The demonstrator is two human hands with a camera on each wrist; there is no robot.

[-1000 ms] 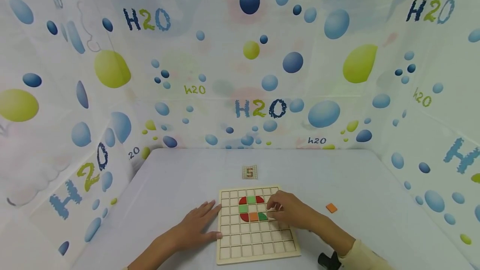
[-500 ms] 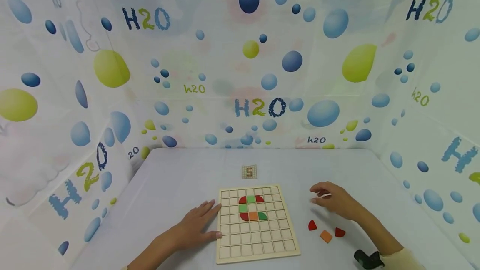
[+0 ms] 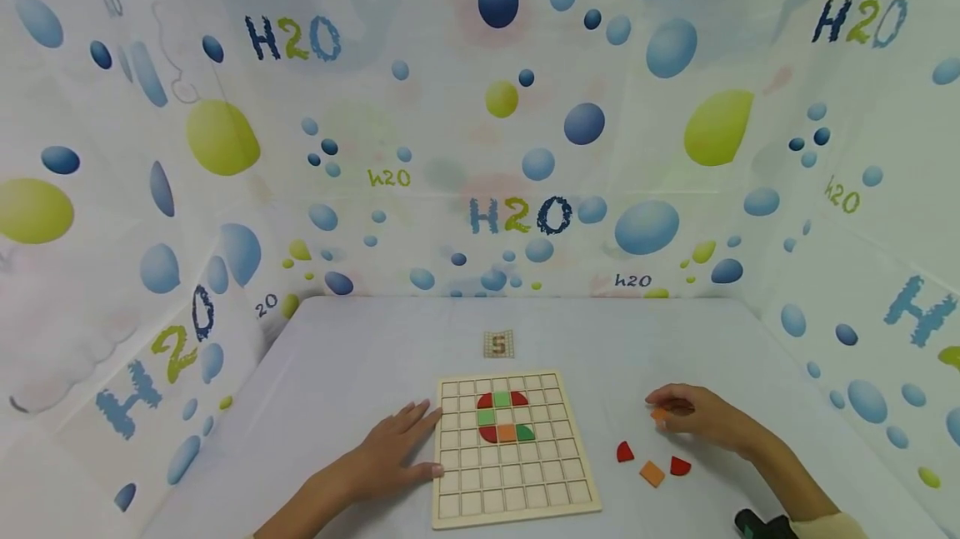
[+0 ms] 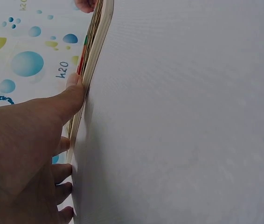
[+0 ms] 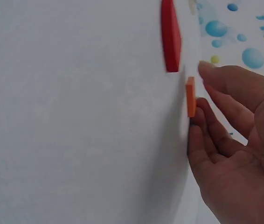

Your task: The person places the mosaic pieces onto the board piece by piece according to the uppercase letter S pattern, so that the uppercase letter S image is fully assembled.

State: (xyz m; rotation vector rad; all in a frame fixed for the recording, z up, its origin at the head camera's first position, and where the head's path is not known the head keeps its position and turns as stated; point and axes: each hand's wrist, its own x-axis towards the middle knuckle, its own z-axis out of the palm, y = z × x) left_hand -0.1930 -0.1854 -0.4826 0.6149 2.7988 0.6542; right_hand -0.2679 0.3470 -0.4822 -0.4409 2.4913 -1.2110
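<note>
My left hand (image 3: pixel 393 449) rests at the left edge of a wooden grid board (image 3: pixel 517 481), its fingers and thumb extended against the rim. Red, green and orange tiles sit in the board's upper squares, among them an orange tile (image 3: pixel 507 433) and a green quarter-round tile (image 3: pixel 525 432). To the right of the board, my right hand (image 3: pixel 697 416) is low over the table around a loose orange square tile (image 3: pixel 659 414). In the right wrist view that orange tile (image 5: pixel 191 96) stands by the fingers, with the thumb tip apart from it.
Nearer the person lie a red tile (image 3: pixel 625 451), another orange square tile (image 3: pixel 652 473) and a second red tile (image 3: pixel 680 466). Behind the board is a small pattern card (image 3: pixel 498 344). A bubble-printed sheet (image 3: pixel 450 122) walls the table's back and sides.
My right hand has left the board, moved right across the table and come down at the loose orange tile. My left hand has stayed at the board's edge.
</note>
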